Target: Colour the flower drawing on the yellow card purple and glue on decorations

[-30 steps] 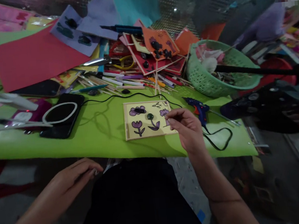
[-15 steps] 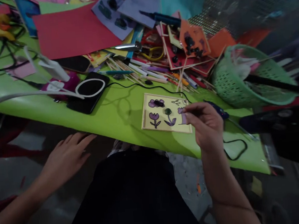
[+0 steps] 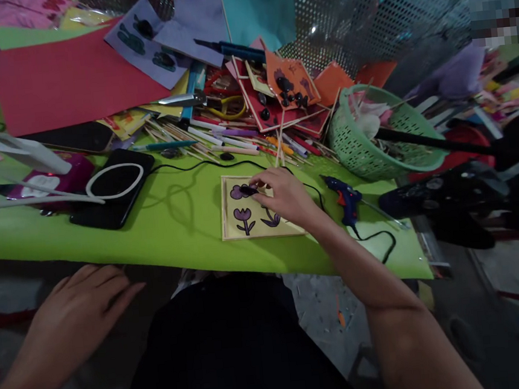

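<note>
A pale yellow card [image 3: 231, 224] with a raised stick border lies on the green table, with purple flowers drawn on it. Over its upper-left flower is a glossy dark oval piece [image 3: 249, 190], possibly a pebble. My right hand [image 3: 282, 195] reaches across the card, its thumb and fingers pinched at that piece. The hand hides the card's right part, including the green round piece seen earlier. Below the table's front edge, my left hand [image 3: 84, 297] hangs with fingers stretched out, holding nothing.
A blue glue gun [image 3: 345, 199] lies right of the card, its cord trailing. Behind are a green basket [image 3: 374, 154], sticks, markers [image 3: 237, 150], scissors and a knife [image 3: 183, 99]. A black phone [image 3: 119, 201] with a white cable lies left. Red paper [image 3: 68, 84] is at the back.
My right hand has moved from the card's right side to the dark piece at its upper left. The left hand is a little lower. The view has shifted, moving the table scene left.
</note>
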A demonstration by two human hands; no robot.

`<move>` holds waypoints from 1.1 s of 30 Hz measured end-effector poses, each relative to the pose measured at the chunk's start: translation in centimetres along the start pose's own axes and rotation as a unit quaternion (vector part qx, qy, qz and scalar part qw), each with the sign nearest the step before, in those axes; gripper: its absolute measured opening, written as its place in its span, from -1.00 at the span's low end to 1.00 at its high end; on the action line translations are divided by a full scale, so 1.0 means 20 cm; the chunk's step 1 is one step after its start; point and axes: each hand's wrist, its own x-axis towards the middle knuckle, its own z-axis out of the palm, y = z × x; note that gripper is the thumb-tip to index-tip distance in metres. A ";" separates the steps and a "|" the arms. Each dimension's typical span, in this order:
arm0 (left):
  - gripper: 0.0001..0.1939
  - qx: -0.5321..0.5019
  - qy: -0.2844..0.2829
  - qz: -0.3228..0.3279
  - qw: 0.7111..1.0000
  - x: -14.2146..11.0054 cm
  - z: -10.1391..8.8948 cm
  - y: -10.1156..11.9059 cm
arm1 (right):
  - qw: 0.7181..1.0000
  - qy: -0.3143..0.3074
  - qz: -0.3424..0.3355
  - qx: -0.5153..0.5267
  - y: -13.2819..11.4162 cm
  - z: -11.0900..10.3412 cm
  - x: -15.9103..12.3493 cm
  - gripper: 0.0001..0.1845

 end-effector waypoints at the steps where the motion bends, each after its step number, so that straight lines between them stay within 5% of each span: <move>1: -0.71 -0.027 0.013 -0.002 1.000 0.02 -0.02 0.03 | 1.000 -0.011 0.002 -0.015 0.00 0.01 0.01 -0.80; 7: -0.81 -0.176 0.084 0.054 0.979 0.18 -0.18 0.25 | 0.997 -0.042 0.025 -0.059 -0.02 0.01 0.06 -0.96; 12: -0.74 -0.230 0.102 0.116 0.961 0.54 -0.25 0.40 | 0.998 -0.036 0.048 0.017 0.02 -0.02 0.07 -0.88; 17: -0.63 -0.311 0.054 0.127 0.940 0.99 -0.19 0.50 | 0.989 -0.025 0.028 0.145 0.05 -0.08 0.05 -0.78; 20: -0.66 -0.401 -0.015 0.125 0.908 1.15 -0.14 0.55 | 0.979 -0.019 0.030 0.199 0.05 -0.11 0.03 -0.70; 27: -0.71 -0.545 -0.130 0.106 0.822 1.25 -0.15 0.62 | 0.954 0.015 0.108 0.278 0.07 -0.15 0.01 -0.43; 33: -0.68 -0.576 -0.165 0.093 0.795 1.28 -0.15 0.64 | 0.938 0.058 0.133 0.315 0.07 -0.15 -0.01 -0.39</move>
